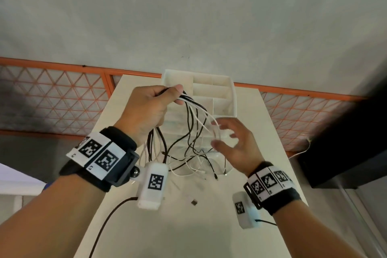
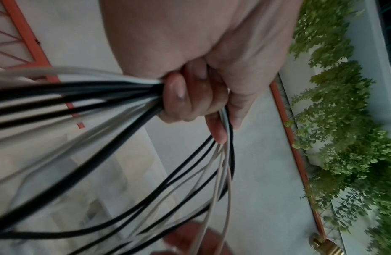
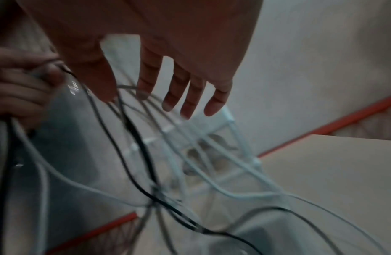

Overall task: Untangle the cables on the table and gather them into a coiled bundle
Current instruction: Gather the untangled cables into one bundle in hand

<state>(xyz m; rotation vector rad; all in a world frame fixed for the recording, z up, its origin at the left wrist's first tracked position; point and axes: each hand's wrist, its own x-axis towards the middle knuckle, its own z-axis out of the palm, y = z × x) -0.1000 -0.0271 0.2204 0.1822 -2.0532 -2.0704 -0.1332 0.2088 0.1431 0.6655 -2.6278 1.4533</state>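
The left hand point(image 1: 146, 109) clutches the black and white cables point(image 1: 193, 123) above the table point(image 1: 209, 226), near the white organizer point(image 1: 228, 94); the right hand point(image 1: 234, 142) reaches in, fingers spread, holding nothing. Loops hang tangled; coiling remains.

The cables point(image 1: 189, 132) look like smooth, slightly glossy plastic, black and white. The desk point(image 1: 188, 226) is matt and smooth. The organizer tray point(image 1: 233, 98) is white plastic.

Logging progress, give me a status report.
Left hand grips black and white cables. Right hand open, fingers spread. Cable ends trail tangled on beige table.
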